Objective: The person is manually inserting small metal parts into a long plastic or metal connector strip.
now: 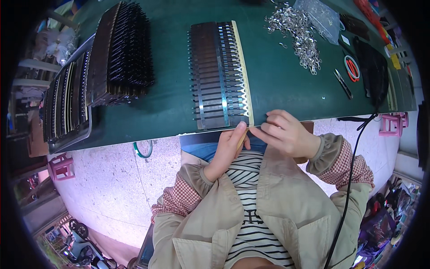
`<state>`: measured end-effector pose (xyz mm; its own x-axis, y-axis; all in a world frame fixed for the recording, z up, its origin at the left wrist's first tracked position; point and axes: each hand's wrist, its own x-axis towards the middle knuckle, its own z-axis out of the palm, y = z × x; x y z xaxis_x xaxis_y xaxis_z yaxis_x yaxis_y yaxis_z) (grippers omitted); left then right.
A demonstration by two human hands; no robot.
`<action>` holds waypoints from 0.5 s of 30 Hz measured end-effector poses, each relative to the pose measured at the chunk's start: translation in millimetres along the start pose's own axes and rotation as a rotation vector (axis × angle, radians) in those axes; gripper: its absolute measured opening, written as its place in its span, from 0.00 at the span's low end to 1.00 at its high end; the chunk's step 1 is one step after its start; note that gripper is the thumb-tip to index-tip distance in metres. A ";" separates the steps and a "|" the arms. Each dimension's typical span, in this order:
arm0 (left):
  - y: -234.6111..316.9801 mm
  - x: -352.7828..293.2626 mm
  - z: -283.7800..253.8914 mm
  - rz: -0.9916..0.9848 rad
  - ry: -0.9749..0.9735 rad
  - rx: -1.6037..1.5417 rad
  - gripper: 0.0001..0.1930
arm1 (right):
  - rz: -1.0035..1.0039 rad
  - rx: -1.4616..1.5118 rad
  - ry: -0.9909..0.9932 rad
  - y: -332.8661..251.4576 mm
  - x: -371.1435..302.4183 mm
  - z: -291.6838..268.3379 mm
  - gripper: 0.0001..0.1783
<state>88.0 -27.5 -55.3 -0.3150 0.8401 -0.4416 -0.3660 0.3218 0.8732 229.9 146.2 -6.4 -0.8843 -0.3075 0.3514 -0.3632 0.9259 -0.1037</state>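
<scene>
A dark flat rack (pixel 208 76) lies near the table's front edge, with a row of thin metal pins sticking out along both long sides. Along its right side runs a pale yellow tape strip (pixel 242 67), with small silvery metal clips lined up against it. My left hand (pixel 228 148) is closed at the table edge, thumb on top, pinching the strip's near end where it hangs over. Close on the right, my right hand (pixel 286 136) has curled fingers, its index fingertip at the strip's end. What those fingers hold, if anything, is hidden.
Stacked dark pin racks (pixel 121 49) stand at the left, beside a metal tray (pixel 91 123) of more racks. Loose metal clips (pixel 298 36) lie in a heap at back right near a plastic bag (pixel 320 18). Snippers (pixel 343 84), tape rings (pixel 351 68) and a black cable (pixel 354 161) are rightward.
</scene>
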 end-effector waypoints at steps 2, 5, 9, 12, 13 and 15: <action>-5.4 -2.1 1.0 0.003 -0.034 -0.076 0.31 | 0.089 0.013 0.102 7.9 -3.1 -6.6 0.28; -17.0 -8.7 5.0 0.107 -0.061 -0.050 0.23 | 0.458 -0.107 0.357 29.4 -16.4 -24.1 0.23; -21.8 -18.0 6.1 0.188 -0.131 -0.034 0.16 | 0.880 -0.533 0.383 86.5 -83.0 -50.5 0.20; -19.3 -19.6 7.6 0.175 -0.169 -0.096 0.14 | 1.062 -0.711 0.202 103.0 -143.7 -54.7 0.21; -17.8 -19.6 8.5 0.146 -0.181 -0.147 0.14 | 1.063 -0.710 0.202 105.0 -153.4 -50.4 0.21; -18.0 -21.3 7.4 0.114 -0.189 -0.200 0.14 | 1.145 -0.487 0.318 104.7 -159.2 -42.9 0.20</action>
<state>107.7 -48.0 -60.0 -0.2026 0.9383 -0.2803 -0.5088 0.1437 0.8488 345.2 301.5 -33.3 -0.4865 0.7160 0.5008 0.7572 0.6314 -0.1672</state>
